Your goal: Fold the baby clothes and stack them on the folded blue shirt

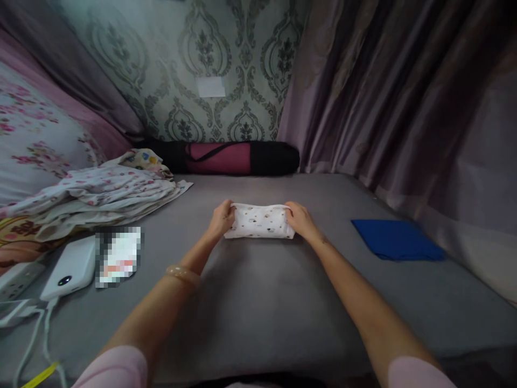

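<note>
A white cloth with small printed figures, folded into a rectangle, is held in the middle of the grey bed surface. My left hand grips its upper left corner, fingers closed on the fabric. At the opposite corner, my right hand pinches the cloth the same way. Its top edge is stretched between both hands, and the lower edge is at or just above the bed; I cannot tell which. A bangle circles my left wrist.
On the right lies a folded blue cloth. To the left are a white power bank with cables, a power strip, a blurred-out item and heaped patterned fabric. A black and maroon roll bag rests against the wall.
</note>
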`<state>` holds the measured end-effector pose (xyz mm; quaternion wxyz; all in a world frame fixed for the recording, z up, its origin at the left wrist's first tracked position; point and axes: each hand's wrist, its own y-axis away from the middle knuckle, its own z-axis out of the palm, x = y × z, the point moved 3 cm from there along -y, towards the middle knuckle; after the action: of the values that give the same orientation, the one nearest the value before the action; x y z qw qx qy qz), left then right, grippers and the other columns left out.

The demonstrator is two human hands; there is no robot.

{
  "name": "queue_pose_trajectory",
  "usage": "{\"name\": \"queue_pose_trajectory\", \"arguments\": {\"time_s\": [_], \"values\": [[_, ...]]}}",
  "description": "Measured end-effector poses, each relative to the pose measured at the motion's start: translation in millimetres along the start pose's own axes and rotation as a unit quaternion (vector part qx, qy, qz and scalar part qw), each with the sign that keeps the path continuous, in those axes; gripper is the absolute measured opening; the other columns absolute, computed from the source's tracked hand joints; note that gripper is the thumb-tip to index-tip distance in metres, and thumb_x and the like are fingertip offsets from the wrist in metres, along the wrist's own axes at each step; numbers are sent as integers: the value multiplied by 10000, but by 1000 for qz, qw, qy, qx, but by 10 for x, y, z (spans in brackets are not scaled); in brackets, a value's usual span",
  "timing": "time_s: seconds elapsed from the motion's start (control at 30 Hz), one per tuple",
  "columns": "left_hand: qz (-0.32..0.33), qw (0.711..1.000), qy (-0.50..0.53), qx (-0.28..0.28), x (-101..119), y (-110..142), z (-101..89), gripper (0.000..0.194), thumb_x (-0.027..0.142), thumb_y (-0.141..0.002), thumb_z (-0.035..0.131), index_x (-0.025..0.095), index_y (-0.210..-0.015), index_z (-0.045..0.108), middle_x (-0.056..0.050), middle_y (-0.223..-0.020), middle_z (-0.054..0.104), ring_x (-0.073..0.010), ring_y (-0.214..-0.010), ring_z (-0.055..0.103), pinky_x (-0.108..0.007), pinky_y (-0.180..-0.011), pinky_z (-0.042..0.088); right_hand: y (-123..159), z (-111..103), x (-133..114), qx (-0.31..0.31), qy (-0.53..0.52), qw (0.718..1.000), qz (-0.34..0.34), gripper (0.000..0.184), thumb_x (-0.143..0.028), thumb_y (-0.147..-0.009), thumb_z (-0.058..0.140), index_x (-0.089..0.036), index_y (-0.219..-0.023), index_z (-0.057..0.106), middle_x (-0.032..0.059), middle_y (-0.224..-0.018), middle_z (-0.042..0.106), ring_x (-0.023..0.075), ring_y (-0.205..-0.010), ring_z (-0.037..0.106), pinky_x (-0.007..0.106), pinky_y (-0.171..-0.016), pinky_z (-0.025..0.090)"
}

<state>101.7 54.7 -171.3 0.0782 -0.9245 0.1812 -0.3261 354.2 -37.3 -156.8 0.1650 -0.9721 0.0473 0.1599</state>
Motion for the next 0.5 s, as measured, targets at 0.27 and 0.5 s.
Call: {"name": "queue_pose_trajectory", "arguments": {"time_s": [0.27, 0.5], "values": [[-35, 989, -146, -7, -144, 16, 361, 275, 276, -964, 352, 147, -1018, 589, -149, -1013, 644, -228, -940, 611, -303, -791, 442, -13, 454, 165, -27, 58, 986, 157, 301, -293, -970, 398, -176, -1189, 568, 127, -1179, 626, 218, -1068, 597, 288, -850, 428], [-52, 993, -96, 34, -239, -24, 399, 238, 271, -940, 409, 136, -1023, 585, -135, -1031, 660, -222, -991, 609, -302, -839, 445, -99, 490, 311, -46, -12, 981, 187, 327, -354, -933, 468, -160, -1146, 623, 139, -1118, 671, 232, -1025, 625, 297, -829, 440]]}}
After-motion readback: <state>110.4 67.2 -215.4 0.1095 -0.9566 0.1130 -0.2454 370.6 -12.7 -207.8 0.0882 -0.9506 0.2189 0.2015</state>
